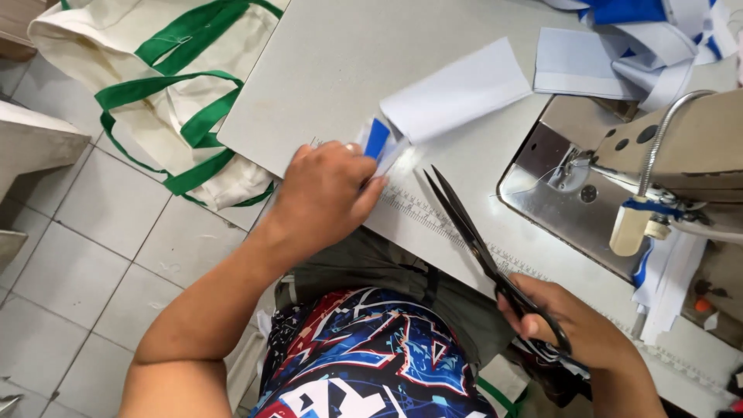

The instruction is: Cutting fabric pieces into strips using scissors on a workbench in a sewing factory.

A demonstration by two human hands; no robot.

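My left hand [329,190] grips the near end of a folded white fabric piece [460,93] that has a blue strip [377,139] at the held end. The piece lies on the grey sewing table [340,54], stretching away to the upper right. My right hand [576,325] holds black scissors [472,232] by the handles. Their blades are slightly apart and point up-left toward the fabric, with the tips a short way right of my left hand.
A sewing machine [658,162] with a metal plate stands at the right. More white and blue fabric pieces [619,46] lie at the back. A cream bag with green straps [170,77] lies on the tiled floor at the left. A ruler strip runs along the table's front edge.
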